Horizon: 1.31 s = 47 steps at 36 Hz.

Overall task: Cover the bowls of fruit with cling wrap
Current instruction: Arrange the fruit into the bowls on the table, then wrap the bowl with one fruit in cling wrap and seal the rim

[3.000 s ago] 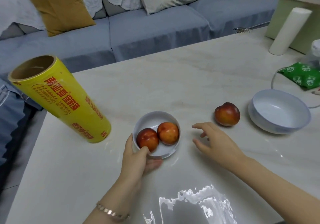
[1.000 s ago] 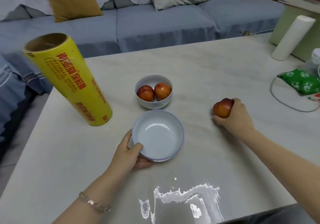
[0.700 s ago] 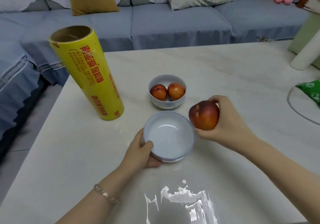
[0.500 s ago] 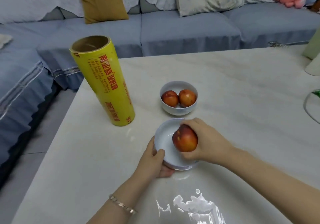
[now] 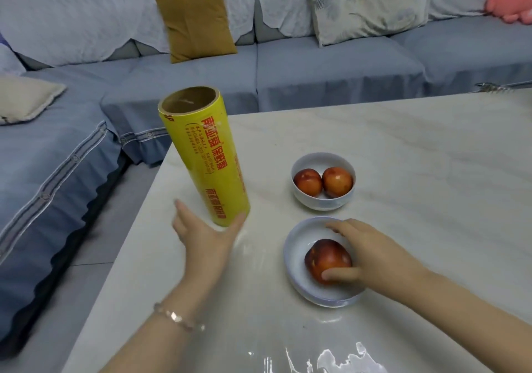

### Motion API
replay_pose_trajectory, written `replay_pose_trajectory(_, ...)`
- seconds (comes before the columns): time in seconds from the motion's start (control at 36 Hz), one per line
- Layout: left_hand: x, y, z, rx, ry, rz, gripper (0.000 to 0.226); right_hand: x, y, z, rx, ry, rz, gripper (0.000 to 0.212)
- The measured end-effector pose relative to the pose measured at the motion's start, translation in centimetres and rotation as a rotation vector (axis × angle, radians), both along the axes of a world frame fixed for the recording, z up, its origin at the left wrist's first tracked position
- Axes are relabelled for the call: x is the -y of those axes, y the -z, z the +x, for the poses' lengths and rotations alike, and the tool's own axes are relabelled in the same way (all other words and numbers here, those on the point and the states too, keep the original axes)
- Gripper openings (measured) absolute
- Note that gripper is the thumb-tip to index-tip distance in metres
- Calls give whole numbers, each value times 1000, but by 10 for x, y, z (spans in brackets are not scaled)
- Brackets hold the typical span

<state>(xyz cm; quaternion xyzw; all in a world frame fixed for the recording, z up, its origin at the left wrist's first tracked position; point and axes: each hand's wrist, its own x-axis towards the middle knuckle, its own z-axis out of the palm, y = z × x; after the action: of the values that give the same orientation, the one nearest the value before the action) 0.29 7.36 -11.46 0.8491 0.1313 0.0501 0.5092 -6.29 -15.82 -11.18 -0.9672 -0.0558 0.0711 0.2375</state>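
Observation:
A tall yellow cling wrap roll (image 5: 207,165) stands upright near the left edge of the pale table (image 5: 426,165). My left hand (image 5: 205,240) is spread just in front of the roll's base, thumb by its lower right side; motion blur hides any contact. A small white bowl (image 5: 322,204) farther back holds two red fruits (image 5: 322,182). Nearer to me, a wider white bowl (image 5: 296,246) holds one red fruit (image 5: 326,257). My right hand (image 5: 371,251) hovers over this bowl with its fingers loosely extended. Its thumb touches the fruit's near side.
A blue sofa (image 5: 331,67) wraps round the table's far and left sides, with a mustard cushion (image 5: 195,21) and a pale patterned cushion (image 5: 368,6) on it. The table's left edge runs just left of the roll. Glare shines on the near tabletop.
My right hand has set the red fruit down in the near bowl and loosened its grip. My left hand has left that bowl's rim and moved left to the roll's base.

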Motion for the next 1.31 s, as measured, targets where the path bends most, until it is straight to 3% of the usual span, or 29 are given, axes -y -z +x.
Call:
replay_pose_trajectory(0.17,-17,-41,61,157,113,-118,116,9,-16,-6,63,67,36,53)
replay_pose_trajectory(0.31,-11,-44,71,219,145,-140,86,11,-23,-6,87,112,114,37)
replay_pose_trajectory(0.47,-7,-49,55,287,43,-186,74,-10,-42,-2,186,179,317,27)
replay_pose_trajectory(0.56,-9,-58,37,185,50,-302,70,-37,-55,3,199,178,464,29)
replay_pose_trajectory(0.69,-8,-76,-6,-56,215,-474,80,-88,-69,15,-76,94,749,80)
replay_pose_trajectory(0.81,-4,-78,-34,-195,312,-494,77,-98,-63,8,-69,190,868,73)
replay_pose_trajectory(0.97,3,-65,-44,-369,496,-562,80,-81,-45,-11,-245,304,1237,72)
replay_pose_trajectory(1.06,13,-54,-47,-366,503,-641,75,-77,-41,-18,-246,307,1197,64)
replay_pose_trajectory(1.17,15,-46,-49,-302,515,-668,79,-60,-39,-15,-69,294,882,63)
replay_pose_trajectory(1.25,11,-42,-51,-261,537,-658,80,-49,-44,-7,41,404,968,70)
replay_pose_trajectory(1.31,9,-39,-52,-243,544,-637,79,-46,-50,2,97,433,1072,56)
